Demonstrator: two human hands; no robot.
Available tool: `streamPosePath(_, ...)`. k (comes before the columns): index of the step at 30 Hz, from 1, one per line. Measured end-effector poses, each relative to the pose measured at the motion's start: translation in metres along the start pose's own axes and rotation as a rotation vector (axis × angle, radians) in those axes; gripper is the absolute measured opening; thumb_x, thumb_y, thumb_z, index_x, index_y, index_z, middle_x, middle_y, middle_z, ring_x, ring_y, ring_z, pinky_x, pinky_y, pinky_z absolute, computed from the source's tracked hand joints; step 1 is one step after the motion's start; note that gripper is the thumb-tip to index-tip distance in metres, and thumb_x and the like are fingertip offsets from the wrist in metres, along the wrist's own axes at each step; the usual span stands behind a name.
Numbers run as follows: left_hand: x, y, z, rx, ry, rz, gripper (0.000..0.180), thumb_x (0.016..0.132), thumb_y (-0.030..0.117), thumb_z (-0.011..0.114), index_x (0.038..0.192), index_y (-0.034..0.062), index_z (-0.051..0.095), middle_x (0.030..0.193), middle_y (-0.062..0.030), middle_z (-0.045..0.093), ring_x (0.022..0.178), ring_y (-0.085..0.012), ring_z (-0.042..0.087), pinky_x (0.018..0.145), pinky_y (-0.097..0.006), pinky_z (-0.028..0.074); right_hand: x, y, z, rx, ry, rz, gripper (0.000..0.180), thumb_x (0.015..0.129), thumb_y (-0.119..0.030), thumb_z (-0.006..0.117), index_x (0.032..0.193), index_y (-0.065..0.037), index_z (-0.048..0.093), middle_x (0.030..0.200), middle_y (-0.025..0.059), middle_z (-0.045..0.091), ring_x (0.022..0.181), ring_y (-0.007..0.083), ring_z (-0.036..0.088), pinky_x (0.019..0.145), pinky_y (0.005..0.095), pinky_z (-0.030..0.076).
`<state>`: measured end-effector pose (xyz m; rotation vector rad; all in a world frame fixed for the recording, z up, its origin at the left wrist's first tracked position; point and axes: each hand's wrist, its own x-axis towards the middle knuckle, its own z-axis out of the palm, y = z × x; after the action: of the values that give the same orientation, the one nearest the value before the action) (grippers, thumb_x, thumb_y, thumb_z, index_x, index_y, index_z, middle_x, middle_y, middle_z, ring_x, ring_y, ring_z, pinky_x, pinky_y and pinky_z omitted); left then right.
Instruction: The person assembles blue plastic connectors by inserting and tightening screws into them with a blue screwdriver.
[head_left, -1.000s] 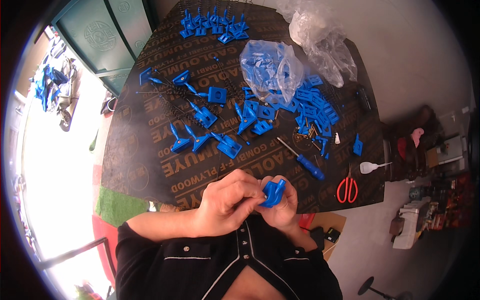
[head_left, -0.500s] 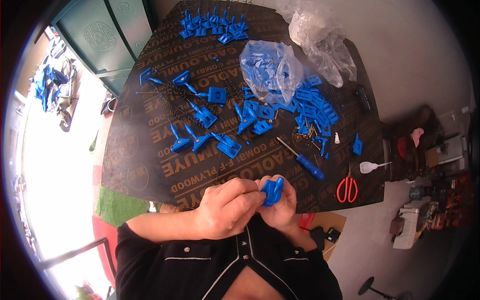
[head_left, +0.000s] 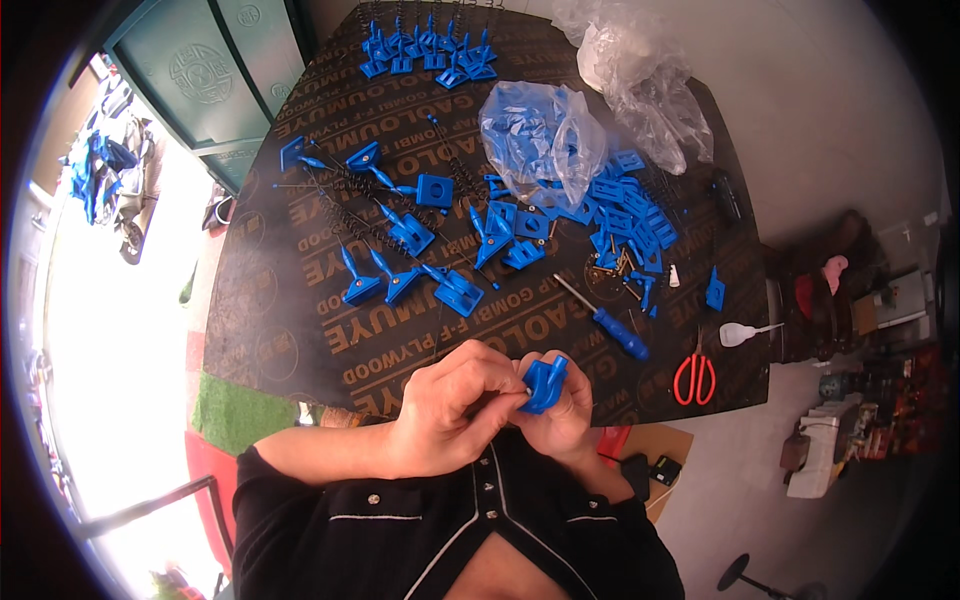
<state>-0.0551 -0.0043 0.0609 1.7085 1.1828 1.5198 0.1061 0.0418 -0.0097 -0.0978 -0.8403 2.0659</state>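
Note:
A blue plastic part with a squarish base and a short arm is in my right hand, whose fingers and thumb are wrapped round it from the right. My left hand pinches thumb and forefinger against the part's left side. Between those fingertips shows a small metallic piece, too tiny to name. Both hands are just off the table's near edge, close to my chest. On the table ahead lie several blue assembled pieces with dark coil springs.
A blue-handled screwdriver, red-handled scissors and a white nozzle bottle lie to the right. Beyond are loose blue parts, small screws and a clear plastic bag. More spring assemblies stand at the far edge.
My left hand has shifted slightly and its forefinger has bent up, uncovering the small metallic piece at the part's left side. The right hand and the blue part look almost still.

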Motion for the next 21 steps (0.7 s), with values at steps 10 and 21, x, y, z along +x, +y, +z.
streamPosePath(10, -0.0016, 0.0006, -0.0006, 0.101, -0.021, 0.064, 0.019, 0.076, -0.004, 0.072, 0.092, 0.0020, 0.064, 0.087, -0.0108, 0.061, 0.073, -0.0200, 0.064, 0.061, -0.028, 0.051, -0.0015, -0.0010, 0.0009, -0.003, 0.026, 0.023, 0.019, 0.094, -0.018, 0.059, 0.109, -0.007, 0.055, 0.098, 0.0074, 0.056, 0.078, 0.0116, 0.051, 0.053, 0.0226, 0.041)
streamPosePath(21, -0.0004, 0.0018, 0.0022, 0.156, 0.004, 0.129, 0.026, 0.072, -0.008, 0.071, 0.094, 0.0034, 0.065, 0.086, -0.0098, 0.061, 0.070, -0.0207, 0.064, 0.057, -0.029, 0.051, -0.0025, 0.0000, -0.0001, 0.051, 0.042, 0.035, 0.023, 0.092, -0.018, 0.062, 0.111, -0.007, 0.055, 0.101, 0.0064, 0.056, 0.093, 0.0164, 0.053, 0.067, 0.0248, 0.049)
